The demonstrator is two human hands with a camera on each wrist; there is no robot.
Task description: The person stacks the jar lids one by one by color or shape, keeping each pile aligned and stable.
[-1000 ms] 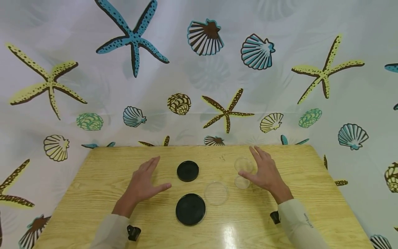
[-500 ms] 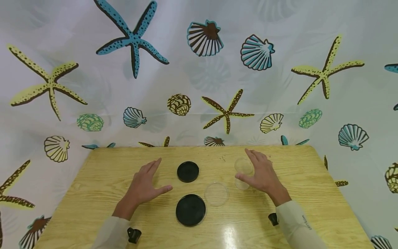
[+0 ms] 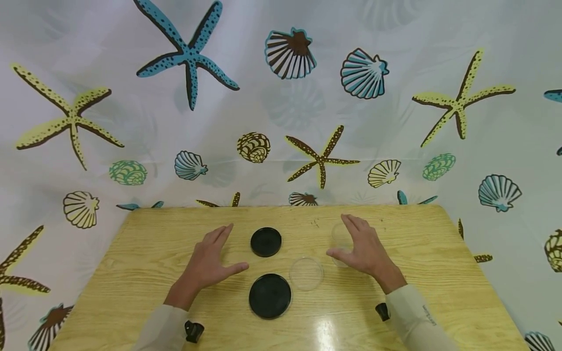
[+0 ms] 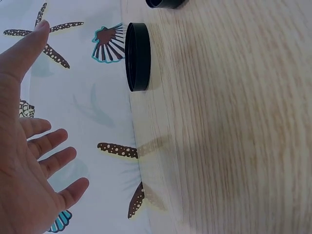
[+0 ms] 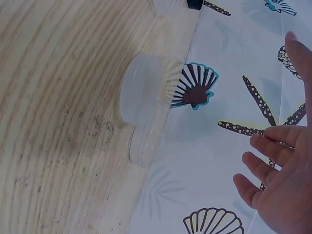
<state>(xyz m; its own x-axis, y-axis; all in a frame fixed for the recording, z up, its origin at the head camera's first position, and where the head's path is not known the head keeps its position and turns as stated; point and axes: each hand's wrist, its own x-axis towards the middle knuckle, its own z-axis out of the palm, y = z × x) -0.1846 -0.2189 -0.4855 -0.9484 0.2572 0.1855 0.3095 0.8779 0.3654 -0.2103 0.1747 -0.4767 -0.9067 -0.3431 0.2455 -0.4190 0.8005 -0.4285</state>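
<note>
Nearest lie the two sleeves, each with a black wrist mount (image 3: 382,312) on its inner side. Ahead of them, the larger black disc (image 3: 270,296) rests on the table (image 3: 149,258), on the person's side of the left thumb tip and a little to its right. The left hand (image 3: 206,263) holds nothing: its thumb is spread well away from the four fingers, which reach forward, loosely bent. Between the two thumbs, touching neither, is a clear disc (image 3: 306,274), just beside the larger black one. The right hand (image 3: 368,251) mirrors the left, thumb spread wide, fingers slightly bent and grasping nothing. The head view puts its thumb across a frosted round piece (image 5: 141,90) and a clear round piece (image 5: 142,146), but the right wrist view shows the fingers apart from both. The smaller black disc (image 3: 266,242) sits farther on, right of the left fingers. Both hands have just edged inward, the right also slightly toward the person, while the pieces have stayed put; the work seems barely begun, with every piece separate and nothing taken. Beyond all the fingertips hangs the shell-and-starfish cloth (image 3: 263,102).
</note>
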